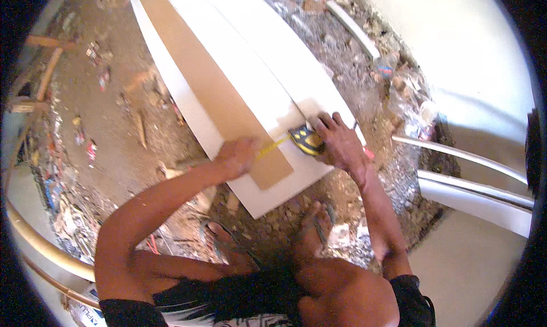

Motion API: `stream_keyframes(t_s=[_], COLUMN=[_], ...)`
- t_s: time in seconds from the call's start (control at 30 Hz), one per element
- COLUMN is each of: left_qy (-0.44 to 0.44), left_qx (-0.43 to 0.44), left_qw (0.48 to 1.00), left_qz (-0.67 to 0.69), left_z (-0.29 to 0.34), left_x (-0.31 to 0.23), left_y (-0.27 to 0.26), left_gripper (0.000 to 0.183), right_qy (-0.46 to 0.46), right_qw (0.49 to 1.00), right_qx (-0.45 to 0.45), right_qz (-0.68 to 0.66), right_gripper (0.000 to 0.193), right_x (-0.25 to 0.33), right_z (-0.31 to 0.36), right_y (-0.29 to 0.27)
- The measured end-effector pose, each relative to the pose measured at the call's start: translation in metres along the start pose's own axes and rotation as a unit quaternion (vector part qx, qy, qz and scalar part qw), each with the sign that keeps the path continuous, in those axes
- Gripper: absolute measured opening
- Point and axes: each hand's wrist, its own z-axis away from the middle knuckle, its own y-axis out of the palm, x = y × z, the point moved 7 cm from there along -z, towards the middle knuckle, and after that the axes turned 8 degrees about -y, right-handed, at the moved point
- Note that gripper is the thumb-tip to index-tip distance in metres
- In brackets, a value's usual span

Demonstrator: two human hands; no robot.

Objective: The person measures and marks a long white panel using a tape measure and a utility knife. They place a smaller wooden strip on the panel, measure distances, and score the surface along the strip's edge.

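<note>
While the right hand [343, 142] gripped the tape measure [306, 141] just right of the brown strip [219, 88], the yellow blade [273, 147] ran across the strip's near end to the left hand [237, 156]. Left fingers were at the blade's end; blurred, couldn't tell if pinched. Strip lay on the white panel [259, 203], long axis running away up-left, blade crosswise to it. Left hand was nearer the strip.
</note>
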Motion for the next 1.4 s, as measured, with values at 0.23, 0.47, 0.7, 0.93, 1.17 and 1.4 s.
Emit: stream_keyframes(t_s=[0.23, 0.47, 0.7, 0.93, 1.17, 1.4], left_qy=[0.197, 0.195, -0.429, -0.427, -0.535, -0.45], left_qx=[-0.243, -0.347, -0.242, -0.166, -0.153, -0.061], left_qw=[0.941, 0.915, 0.845, 0.828, 0.781, 0.771], left_qz=[-0.129, 0.06, 0.209, 0.323, 0.283, 0.446], left_z=[0.006, -0.068, -0.146, -0.159, -0.178, -0.183], left_x=[-0.042, -0.133, -0.041, -0.069, -0.024, -0.002], left_y=[-0.093, -0.149, -0.083, -0.099, -0.087, -0.09], left_gripper=[0.028, 0.04, 0.111, 0.136, 0.136, 0.124], right_qy=[0.097, 0.244, 0.33, 0.347, 0.317, 0.293], right_qw=[0.987, 0.926, 0.883, 0.88, 0.89, 0.908], right_qx=[-0.075, -0.197, -0.23, -0.267, -0.21, -0.221], right_qz=[-0.104, -0.209, -0.244, -0.184, -0.252, -0.204], right_gripper=[0.095, 0.09, 0.08, 0.078, 0.098, 0.086], right_x=[-0.004, -0.047, -0.069, -0.089, -0.085, -0.093], right_z=[0.041, 0.092, 0.114, 0.117, 0.079, 0.071], right_y=[-0.028, 0.002, 0.008, -0.012, -0.014, -0.033])
